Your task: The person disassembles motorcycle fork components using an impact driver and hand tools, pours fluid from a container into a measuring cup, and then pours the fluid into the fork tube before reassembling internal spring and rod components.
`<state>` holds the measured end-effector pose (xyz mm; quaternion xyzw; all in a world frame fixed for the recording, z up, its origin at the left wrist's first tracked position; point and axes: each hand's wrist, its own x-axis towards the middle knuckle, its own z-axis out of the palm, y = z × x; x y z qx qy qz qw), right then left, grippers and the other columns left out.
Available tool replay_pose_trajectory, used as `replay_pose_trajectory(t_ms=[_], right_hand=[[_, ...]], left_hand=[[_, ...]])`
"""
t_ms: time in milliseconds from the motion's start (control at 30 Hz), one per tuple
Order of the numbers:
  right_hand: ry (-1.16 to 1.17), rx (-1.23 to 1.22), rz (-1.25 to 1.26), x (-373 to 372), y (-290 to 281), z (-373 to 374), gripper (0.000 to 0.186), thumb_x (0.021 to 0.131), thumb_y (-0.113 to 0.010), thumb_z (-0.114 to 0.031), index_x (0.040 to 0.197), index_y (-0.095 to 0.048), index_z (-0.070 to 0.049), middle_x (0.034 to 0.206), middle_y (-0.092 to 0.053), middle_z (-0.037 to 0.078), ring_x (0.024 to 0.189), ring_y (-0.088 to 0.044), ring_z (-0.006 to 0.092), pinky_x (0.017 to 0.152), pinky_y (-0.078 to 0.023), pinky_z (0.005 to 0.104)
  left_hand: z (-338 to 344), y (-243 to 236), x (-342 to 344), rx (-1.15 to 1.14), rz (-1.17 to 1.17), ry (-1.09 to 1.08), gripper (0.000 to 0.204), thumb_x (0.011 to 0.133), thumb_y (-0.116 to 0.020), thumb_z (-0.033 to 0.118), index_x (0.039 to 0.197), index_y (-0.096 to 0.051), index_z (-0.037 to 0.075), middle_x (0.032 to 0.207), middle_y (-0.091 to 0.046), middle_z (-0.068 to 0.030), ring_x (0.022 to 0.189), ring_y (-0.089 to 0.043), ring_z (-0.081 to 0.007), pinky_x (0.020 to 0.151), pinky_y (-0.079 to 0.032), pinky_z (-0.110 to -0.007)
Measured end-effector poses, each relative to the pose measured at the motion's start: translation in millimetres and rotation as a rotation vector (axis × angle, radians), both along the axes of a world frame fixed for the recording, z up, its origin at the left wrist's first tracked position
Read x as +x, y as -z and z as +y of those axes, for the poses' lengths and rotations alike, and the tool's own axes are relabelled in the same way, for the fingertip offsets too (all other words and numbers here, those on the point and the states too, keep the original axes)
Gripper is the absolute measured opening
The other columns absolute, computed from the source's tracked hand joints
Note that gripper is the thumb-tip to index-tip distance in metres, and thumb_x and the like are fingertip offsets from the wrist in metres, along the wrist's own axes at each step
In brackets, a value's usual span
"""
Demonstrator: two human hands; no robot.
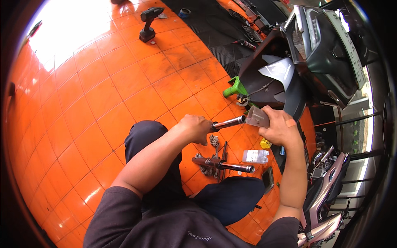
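My left hand (194,129) is wrapped around a motorcycle fork tube (228,123), its shiny open end pointing right. In my right hand (281,127) is a translucent plastic cup (257,118), tilted on its side with its mouth close to the tube's end. Whether the cup touches the tube, and what it contains, I cannot make out. Below my hands a second fork tube (231,166) lies on the floor by my knees. Next to it are a dark coil spring (224,153) and a crumpled rag (214,141). A clear plastic bottle (255,156) lies to their right.
A yellow box (265,143) and a dark tray (268,182) are near my right arm. A scooter (326,53) stands at the upper right beside a green stand (236,87). Another scooter (324,202) is at the lower right. A cordless drill (148,25) stands on the orange tiles (99,95).
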<state>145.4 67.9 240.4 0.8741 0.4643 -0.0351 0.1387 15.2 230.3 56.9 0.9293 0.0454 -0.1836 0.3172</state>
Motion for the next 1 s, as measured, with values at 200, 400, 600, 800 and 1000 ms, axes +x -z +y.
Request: replay_pose_trajectory(t_ms=[200, 400, 600, 800, 1000], right_hand=[[0.181, 0.344, 0.296, 12.2, 39.3, -43.0, 0.049, 0.069, -0.072, -0.022, 0.114, -0.061, -0.006, 0.096, -0.071, 0.020, 0.095, -0.068, 0.0385, 0.083, -0.053, 0.0420], [0.108, 0.598, 0.368, 31.9, 94.9, -78.0, 0.051, 0.074, -0.078, -0.022, 0.117, -0.060, 0.000, 0.091, -0.070, 0.013, 0.080, -0.069, 0.0256, 0.075, -0.053, 0.0374], [0.439, 0.932, 1.141, 30.5, 130.7, -102.5, 0.051, 0.076, -0.080, -0.026, 0.119, -0.062, -0.003, 0.093, -0.067, 0.008, 0.073, -0.063, 0.0172, 0.068, -0.052, 0.0307], [0.789, 1.331, 0.932, 37.1, 265.5, -161.6, 0.046, 0.076, -0.084, -0.019, 0.112, -0.064, 0.002, 0.102, -0.067, 0.012, 0.072, -0.068, 0.0186, 0.061, -0.056, 0.0276], [1.556, 1.390, 0.511, 61.6, 419.8, -260.3, 0.053, 0.073, -0.083, -0.013, 0.118, -0.060, 0.002, 0.099, -0.068, 0.018, 0.077, -0.071, 0.0295, 0.061, -0.059, 0.0377]], left_hand=[[0.2, -2.4, -1.0, -0.008, -0.003, 0.003, 0.059, 0.072, -0.081, 0.039, 0.117, -0.061, 0.008, 0.105, -0.068, -0.0126, 0.100, -0.067, -0.0321, 0.082, -0.053, -0.044], [-6.9, -15.5, 1.2, 0.019, 0.068, -0.024, 0.082, 0.075, -0.079, 0.040, 0.144, -0.048, 0.007, 0.134, -0.059, -0.0190, 0.122, -0.058, -0.0332, 0.102, -0.048, -0.041], [-8.8, -13.9, -6.9, 0.095, 0.016, -0.132, 0.081, 0.077, -0.079, 0.041, 0.144, -0.048, 0.009, 0.138, -0.056, -0.0187, 0.127, -0.054, -0.0330, 0.106, -0.044, -0.041], [-4.2, -24.9, -2.1, 0.067, 0.043, -0.265, 0.081, 0.075, -0.082, 0.036, 0.143, -0.049, 0.007, 0.136, -0.058, -0.0201, 0.126, -0.056, -0.0336, 0.101, -0.048, -0.043], [16.8, -12.7, 21.4, 0.064, 0.030, -0.421, 0.083, 0.077, -0.083, 0.036, 0.143, -0.048, 0.001, 0.137, -0.056, -0.0247, 0.122, -0.059, -0.0362, 0.098, -0.051, -0.043]])
